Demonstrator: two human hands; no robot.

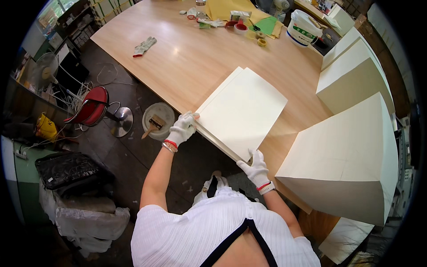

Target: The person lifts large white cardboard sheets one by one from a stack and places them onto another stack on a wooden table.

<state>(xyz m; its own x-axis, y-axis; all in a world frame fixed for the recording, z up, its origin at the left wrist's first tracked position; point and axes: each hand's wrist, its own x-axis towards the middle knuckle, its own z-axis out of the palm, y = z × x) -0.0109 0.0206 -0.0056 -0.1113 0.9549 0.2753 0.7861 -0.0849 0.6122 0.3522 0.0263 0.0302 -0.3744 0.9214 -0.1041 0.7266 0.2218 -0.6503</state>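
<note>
White sheets (242,111) lay stacked at the table (187,53) edge, the left hand (181,127) gripping one corner. The right hand (255,168) spread its fingers at another; whether they gripped, I couldn't tell. Uneven pushing risked skewing the offset layers.

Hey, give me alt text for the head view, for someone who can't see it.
A person's gloved left grip and right grip touch the near corners of white boards on a wooden table. Large white pieces are at right, and a red chair stands on the floor at left.
</note>
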